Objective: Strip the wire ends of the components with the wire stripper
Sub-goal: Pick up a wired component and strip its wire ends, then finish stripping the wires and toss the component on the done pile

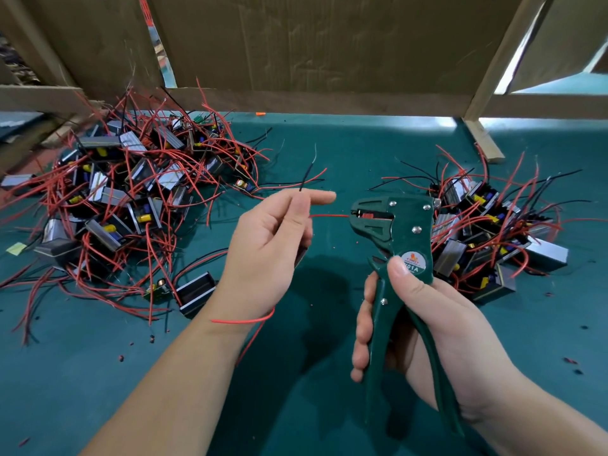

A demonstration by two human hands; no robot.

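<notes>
Left hand (269, 245) pinches red wire (329, 216); right hand (437, 324) grips wire stripper (398, 225); green mat (345, 149), cardboard walls (329, 44) behind.

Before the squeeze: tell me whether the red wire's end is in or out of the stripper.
In. The red wire runs from the left hand into the wire stripper, tip between its jaws.

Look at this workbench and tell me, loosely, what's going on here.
A person is stripping wires at a green table. The right hand grips the handles of a green wire stripper. The left hand pinches a red wire whose end is fed into the stripper's head. A black wire sticks up from the same hand. Piles of wired components lie on the left and on the right.
</notes>
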